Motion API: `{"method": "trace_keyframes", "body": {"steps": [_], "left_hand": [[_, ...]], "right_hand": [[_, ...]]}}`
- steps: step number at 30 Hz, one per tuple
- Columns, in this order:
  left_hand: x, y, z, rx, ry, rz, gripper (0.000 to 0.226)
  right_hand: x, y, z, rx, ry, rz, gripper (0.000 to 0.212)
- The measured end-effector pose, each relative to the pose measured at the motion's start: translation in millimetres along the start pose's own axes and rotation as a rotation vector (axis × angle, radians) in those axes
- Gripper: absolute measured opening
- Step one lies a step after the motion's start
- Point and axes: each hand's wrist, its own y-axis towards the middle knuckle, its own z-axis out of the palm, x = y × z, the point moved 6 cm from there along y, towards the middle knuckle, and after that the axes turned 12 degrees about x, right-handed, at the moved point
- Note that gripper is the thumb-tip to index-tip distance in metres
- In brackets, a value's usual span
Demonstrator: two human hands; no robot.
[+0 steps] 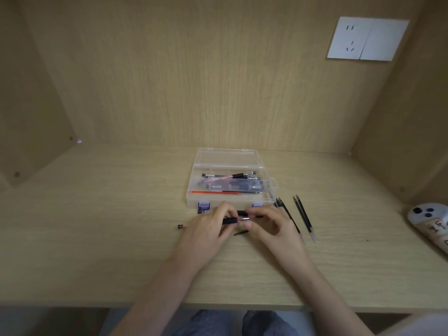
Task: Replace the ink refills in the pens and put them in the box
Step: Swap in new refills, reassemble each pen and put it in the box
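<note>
My left hand grips a pen by its black grip section; the pen's clear barrel with a red refill sticks out left, ending in a black cap end. My right hand pinches the pen's tip end, where a thin metal-tipped refill shows between the two hands. A small dark tip piece lies on the desk under them. Just behind stands the open clear plastic box holding several pens and refills. Black refills lie on the desk to the right.
The wooden desk sits in an alcove with wooden walls. A white wall socket is at upper right. A grey-white object with dark buttons lies at the far right edge. My knees show below the front edge.
</note>
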Motion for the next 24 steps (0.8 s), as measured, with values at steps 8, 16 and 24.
{"method": "trace_keyframes", "body": {"steps": [8, 16, 24], "left_hand": [[-9.1, -0.5, -2.6, -0.034, 0.016, 0.155, 0.02], [-9.9, -1.6, -6.7, -0.06, 0.002, 0.148, 0.028], [-5.1, -3.2, -9.9, -0.105, -0.003, 0.089, 0.015]], "right_hand": [[-3.3, 0.1, -0.5, -0.001, 0.008, 0.006, 0.008], [-1.9, -1.5, -4.0, -0.042, 0.108, 0.005, 0.02], [-4.1, -1.6, -6.8, -0.073, 0.155, 0.018, 0.022]]}}
